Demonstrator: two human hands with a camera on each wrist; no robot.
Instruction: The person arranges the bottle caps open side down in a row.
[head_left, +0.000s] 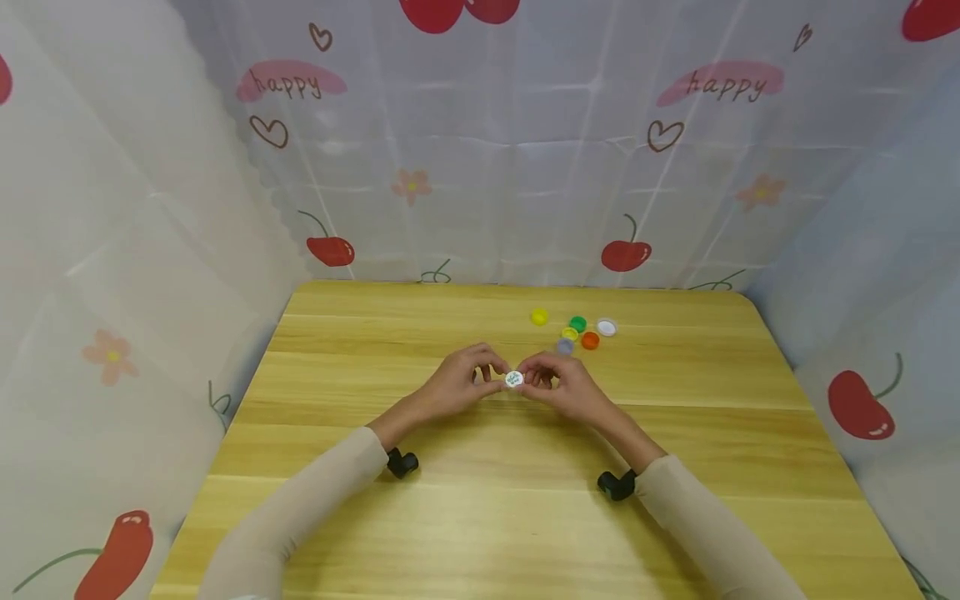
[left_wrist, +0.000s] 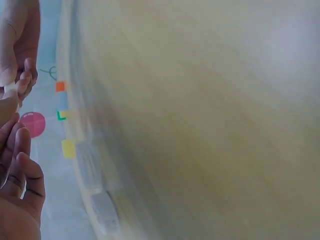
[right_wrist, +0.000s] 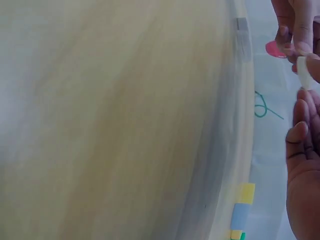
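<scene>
Small white plastic-looking round disc [head_left: 513,379], green-printed, no long axis, is over the yellow wood-grain table [head_left: 510,517], pinched by bare left hand [head_left: 459,382] at its 9 o'clock and bare right hand [head_left: 564,387] at 3, equally near.

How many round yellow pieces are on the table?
2 visible: one yellow piece left of the green piece, another yellow piece just left of the orange piece.

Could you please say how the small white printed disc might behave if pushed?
Probably stiff: the white printed disc looks unbent between left hand and right hand. Laid flat, its shallow edge suggests sliding, not rolling.
</scene>
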